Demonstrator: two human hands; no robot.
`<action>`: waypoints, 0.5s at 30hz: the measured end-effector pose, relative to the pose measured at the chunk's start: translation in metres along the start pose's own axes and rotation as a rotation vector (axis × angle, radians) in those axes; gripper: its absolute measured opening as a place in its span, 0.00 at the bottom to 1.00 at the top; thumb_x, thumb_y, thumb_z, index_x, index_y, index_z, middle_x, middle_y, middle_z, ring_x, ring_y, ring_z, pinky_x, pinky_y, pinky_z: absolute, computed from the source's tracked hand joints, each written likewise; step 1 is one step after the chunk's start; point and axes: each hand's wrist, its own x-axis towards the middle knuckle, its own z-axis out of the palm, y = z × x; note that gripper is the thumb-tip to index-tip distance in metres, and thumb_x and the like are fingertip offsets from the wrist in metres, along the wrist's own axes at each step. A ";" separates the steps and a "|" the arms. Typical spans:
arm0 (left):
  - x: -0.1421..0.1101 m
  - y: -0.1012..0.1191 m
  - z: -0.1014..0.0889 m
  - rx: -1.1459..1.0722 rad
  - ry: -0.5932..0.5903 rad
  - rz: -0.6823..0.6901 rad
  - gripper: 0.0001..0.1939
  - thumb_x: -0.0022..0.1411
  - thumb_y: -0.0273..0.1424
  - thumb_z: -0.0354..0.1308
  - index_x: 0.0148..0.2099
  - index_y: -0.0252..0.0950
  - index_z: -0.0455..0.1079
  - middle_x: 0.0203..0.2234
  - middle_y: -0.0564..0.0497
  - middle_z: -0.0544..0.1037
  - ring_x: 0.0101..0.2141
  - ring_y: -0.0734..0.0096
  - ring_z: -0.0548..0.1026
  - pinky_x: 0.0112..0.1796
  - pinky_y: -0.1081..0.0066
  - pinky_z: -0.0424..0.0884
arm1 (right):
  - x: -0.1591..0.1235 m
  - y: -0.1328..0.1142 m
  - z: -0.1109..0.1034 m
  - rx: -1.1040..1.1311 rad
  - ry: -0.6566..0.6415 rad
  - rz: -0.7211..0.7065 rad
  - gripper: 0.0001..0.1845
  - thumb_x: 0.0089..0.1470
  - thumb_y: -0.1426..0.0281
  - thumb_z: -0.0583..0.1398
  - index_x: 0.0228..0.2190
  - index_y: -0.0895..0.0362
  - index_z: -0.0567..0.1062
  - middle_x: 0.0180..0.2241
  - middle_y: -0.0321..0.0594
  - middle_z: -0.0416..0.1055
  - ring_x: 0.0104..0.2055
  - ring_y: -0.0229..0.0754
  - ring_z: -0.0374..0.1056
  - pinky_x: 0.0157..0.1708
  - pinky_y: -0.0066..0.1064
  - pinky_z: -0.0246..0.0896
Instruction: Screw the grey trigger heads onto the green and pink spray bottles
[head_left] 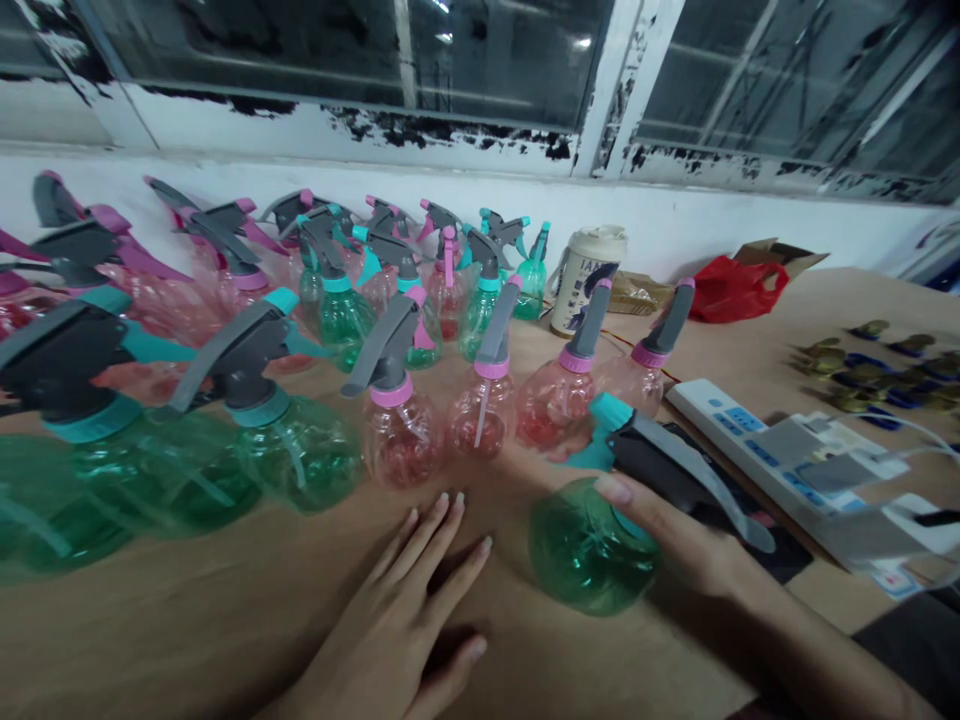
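Note:
My right hand point(686, 535) grips a green spray bottle point(585, 555) near its neck, the thumb showing at the teal collar. The bottle is tilted, its grey and teal trigger head leaning to the right. My left hand point(405, 620) lies with fingers stretched out over the brown table, holding nothing. Just beyond it stands a pink spray bottle point(405, 440), and more pink spray bottles continue the row to the right. On the left of that row is a green spray bottle point(304, 460) with a teal collar.
More pink and green spray bottles crowd the back left, by the wall. A paper cup point(589, 285) and a red plastic bag point(739, 290) stand behind. At right are a white power strip point(742, 435) with chargers, a dark flat object point(772, 540) and several brass-coloured parts point(825, 360).

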 end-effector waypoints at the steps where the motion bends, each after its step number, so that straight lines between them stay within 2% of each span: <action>1: 0.000 0.000 -0.001 0.003 0.002 0.001 0.32 0.63 0.41 0.54 0.66 0.39 0.54 0.66 0.42 0.52 0.62 0.50 0.56 0.52 0.53 0.67 | 0.000 -0.002 -0.001 -0.002 0.003 0.010 0.15 0.56 0.55 0.58 0.32 0.51 0.78 0.23 0.35 0.75 0.28 0.43 0.73 0.28 0.31 0.69; 5: 0.001 0.001 -0.002 0.005 -0.003 -0.006 0.31 0.63 0.41 0.55 0.66 0.39 0.55 0.66 0.42 0.53 0.62 0.50 0.57 0.52 0.52 0.67 | 0.001 -0.007 -0.004 -0.047 -0.011 0.002 0.12 0.54 0.56 0.60 0.32 0.50 0.78 0.25 0.36 0.76 0.32 0.46 0.74 0.33 0.33 0.71; 9: -0.001 0.002 0.000 -0.007 0.000 -0.013 0.31 0.63 0.42 0.55 0.66 0.40 0.55 0.66 0.43 0.53 0.62 0.51 0.57 0.53 0.53 0.66 | 0.000 -0.002 -0.005 -0.117 0.001 -0.002 0.13 0.54 0.55 0.60 0.28 0.51 0.75 0.25 0.35 0.75 0.28 0.43 0.73 0.29 0.31 0.70; 15: 0.000 0.001 -0.001 -0.007 -0.020 -0.010 0.31 0.63 0.41 0.55 0.66 0.39 0.55 0.65 0.41 0.54 0.61 0.50 0.57 0.52 0.52 0.67 | -0.001 -0.002 -0.003 -0.159 0.045 0.005 0.14 0.51 0.54 0.61 0.26 0.51 0.74 0.24 0.34 0.74 0.26 0.42 0.71 0.28 0.30 0.69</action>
